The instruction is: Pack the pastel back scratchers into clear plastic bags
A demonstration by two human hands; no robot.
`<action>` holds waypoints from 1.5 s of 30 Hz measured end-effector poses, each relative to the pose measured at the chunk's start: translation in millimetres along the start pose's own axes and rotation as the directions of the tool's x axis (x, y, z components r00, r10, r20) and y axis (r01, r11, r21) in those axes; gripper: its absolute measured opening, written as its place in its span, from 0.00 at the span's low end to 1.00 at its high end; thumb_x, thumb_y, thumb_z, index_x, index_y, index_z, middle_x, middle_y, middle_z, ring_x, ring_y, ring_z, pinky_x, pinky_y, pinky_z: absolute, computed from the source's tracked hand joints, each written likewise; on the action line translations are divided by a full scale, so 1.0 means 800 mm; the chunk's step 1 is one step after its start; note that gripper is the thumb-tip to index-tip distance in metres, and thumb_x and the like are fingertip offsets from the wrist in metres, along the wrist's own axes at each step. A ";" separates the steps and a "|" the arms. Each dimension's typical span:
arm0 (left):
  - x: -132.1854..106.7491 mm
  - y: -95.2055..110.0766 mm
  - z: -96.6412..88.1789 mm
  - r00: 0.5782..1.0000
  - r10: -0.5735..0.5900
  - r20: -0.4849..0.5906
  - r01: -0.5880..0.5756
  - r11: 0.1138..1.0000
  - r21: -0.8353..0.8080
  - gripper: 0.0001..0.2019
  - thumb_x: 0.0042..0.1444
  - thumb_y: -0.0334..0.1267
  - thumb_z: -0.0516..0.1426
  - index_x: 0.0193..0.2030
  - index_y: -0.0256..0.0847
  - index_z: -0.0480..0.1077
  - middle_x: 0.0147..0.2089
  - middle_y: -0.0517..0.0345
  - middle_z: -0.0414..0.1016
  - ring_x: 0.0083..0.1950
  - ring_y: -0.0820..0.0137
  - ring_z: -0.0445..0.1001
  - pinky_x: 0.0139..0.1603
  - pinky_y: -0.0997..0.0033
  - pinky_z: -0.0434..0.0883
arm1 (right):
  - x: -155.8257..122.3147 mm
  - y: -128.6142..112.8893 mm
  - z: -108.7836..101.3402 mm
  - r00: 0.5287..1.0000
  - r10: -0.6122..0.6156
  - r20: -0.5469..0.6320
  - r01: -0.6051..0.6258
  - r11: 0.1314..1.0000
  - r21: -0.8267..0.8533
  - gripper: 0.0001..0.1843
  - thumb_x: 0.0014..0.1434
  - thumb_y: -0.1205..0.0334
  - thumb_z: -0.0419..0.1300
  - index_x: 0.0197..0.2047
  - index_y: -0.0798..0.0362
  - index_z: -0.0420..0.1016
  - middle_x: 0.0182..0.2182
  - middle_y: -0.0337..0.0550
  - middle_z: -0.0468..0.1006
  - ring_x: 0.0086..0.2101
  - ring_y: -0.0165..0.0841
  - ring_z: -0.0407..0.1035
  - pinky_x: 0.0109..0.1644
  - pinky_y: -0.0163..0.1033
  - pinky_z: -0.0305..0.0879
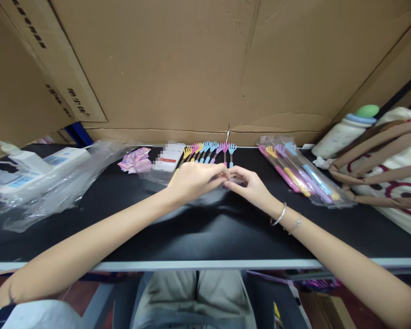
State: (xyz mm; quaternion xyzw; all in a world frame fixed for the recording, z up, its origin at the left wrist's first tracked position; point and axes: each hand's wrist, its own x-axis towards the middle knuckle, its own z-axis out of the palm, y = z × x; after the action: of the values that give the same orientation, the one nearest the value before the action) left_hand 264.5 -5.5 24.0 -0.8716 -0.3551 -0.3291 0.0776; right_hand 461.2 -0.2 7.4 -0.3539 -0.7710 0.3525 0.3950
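My left hand point(198, 179) and my right hand point(249, 183) meet above the middle of the black table, fingertips pinched together. What lies between the fingertips is too small and hidden to make out; a faint clear sheen shows around and below them. Just beyond the hands lies a row of several back scratchers point(213, 147) with yellow, pink, blue and purple claw heads; my hands hide most of their handles. Right of my right hand, a clear bag point(344, 201) holds several more back scratchers point(287, 176).
Left of the row are a phone point(169, 157) and a pile of small pink packets point(134, 161). Clear plastic bags point(65, 187) and a white power strip point(60, 157) lie at far left. A bottle point(342, 135) and a cloth bag point(390, 183) stand right. Cardboard point(192, 68) walls the back.
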 end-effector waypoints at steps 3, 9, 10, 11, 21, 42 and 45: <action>-0.002 -0.002 0.003 1.000 -0.015 -0.014 0.015 1.000 0.011 0.05 0.60 0.43 0.56 0.39 0.49 0.72 0.30 0.71 0.78 0.31 0.75 0.76 0.28 0.76 0.56 | -0.001 -0.001 0.002 0.999 0.046 -0.022 -0.045 0.997 0.067 0.16 0.53 0.50 0.64 0.35 0.54 0.73 0.31 0.43 0.78 0.33 0.35 0.74 0.41 0.41 0.71; 0.000 0.001 -0.001 0.996 -0.091 -0.009 0.090 0.995 -0.035 0.06 0.60 0.44 0.56 0.38 0.49 0.73 0.30 0.70 0.78 0.30 0.75 0.75 0.29 0.77 0.57 | -0.001 -0.004 0.003 0.993 0.112 -0.045 -0.104 0.984 0.147 0.17 0.52 0.48 0.65 0.31 0.54 0.71 0.26 0.41 0.77 0.29 0.33 0.73 0.37 0.39 0.70; 0.000 0.001 -0.001 0.994 -0.108 -0.003 0.107 0.993 -0.041 0.07 0.59 0.45 0.56 0.38 0.49 0.73 0.30 0.70 0.78 0.30 0.75 0.74 0.29 0.77 0.57 | -0.001 -0.004 0.003 0.993 0.112 -0.048 -0.103 0.983 0.152 0.17 0.52 0.48 0.65 0.31 0.54 0.71 0.25 0.41 0.76 0.28 0.32 0.72 0.36 0.39 0.70; 0.000 0.001 0.000 0.992 -0.126 0.006 0.126 0.991 -0.048 0.07 0.59 0.45 0.55 0.38 0.49 0.73 0.30 0.70 0.78 0.30 0.75 0.74 0.29 0.77 0.57 | -0.001 -0.004 0.004 0.993 0.109 -0.050 -0.100 0.982 0.157 0.17 0.52 0.48 0.65 0.31 0.54 0.71 0.25 0.40 0.76 0.27 0.32 0.72 0.35 0.38 0.70; -0.002 -0.005 -0.003 0.963 -0.241 0.117 0.255 0.959 -0.126 0.11 0.58 0.51 0.56 0.37 0.48 0.74 0.31 0.69 0.77 0.30 0.76 0.72 0.30 0.77 0.57 | 0.001 0.001 0.003 0.994 0.106 -0.011 -0.102 0.977 0.188 0.14 0.53 0.52 0.65 0.30 0.54 0.71 0.22 0.37 0.73 0.24 0.28 0.68 0.30 0.35 0.65; -0.003 -0.030 -0.019 0.881 -0.245 0.404 0.395 0.851 -0.346 0.15 0.57 0.49 0.54 0.39 0.41 0.76 0.24 0.63 0.67 0.25 0.75 0.59 0.27 0.76 0.52 | 0.017 0.017 -0.037 0.968 0.230 -0.098 -0.212 0.963 0.167 0.19 0.49 0.46 0.66 0.32 0.55 0.73 0.23 0.36 0.69 0.24 0.27 0.62 0.29 0.34 0.60; -0.004 -0.035 -0.017 0.884 -0.236 0.402 0.386 0.854 -0.348 0.16 0.57 0.49 0.54 0.39 0.41 0.76 0.24 0.63 0.67 0.25 0.75 0.60 0.28 0.75 0.52 | 0.020 0.020 -0.049 0.975 0.209 -0.082 -0.195 0.969 0.154 0.19 0.49 0.46 0.66 0.32 0.55 0.72 0.22 0.35 0.69 0.23 0.26 0.61 0.29 0.34 0.59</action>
State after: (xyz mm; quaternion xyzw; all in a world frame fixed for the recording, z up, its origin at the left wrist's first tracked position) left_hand 237.1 8.2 29.4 -0.8411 -0.4227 -0.2475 -0.2294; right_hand 491.9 31.1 16.9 -0.4177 -0.6831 0.4281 0.4190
